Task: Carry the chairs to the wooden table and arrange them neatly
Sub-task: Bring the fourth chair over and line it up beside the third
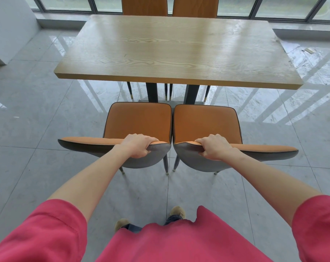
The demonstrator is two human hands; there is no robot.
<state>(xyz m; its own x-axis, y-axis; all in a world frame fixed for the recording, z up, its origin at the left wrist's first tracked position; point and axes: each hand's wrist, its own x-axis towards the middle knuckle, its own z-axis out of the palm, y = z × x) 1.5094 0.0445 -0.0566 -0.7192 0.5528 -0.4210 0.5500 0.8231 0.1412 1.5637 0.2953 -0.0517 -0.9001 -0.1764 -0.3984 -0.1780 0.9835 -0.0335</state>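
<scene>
Left hand [137, 146] grips the left orange chair's [139, 121] backrest, right hand [214, 147] the right orange chair's [205, 123], before the wooden surface [171, 52]; both far chairs [144, 6] are cut off.

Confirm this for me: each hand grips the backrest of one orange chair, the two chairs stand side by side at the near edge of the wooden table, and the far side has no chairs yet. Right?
Not quite. The head view shows two chair backs already at the far side of the wooden table. The rest holds: left hand and right hand each grip a backrest, left chair beside right chair.
</scene>
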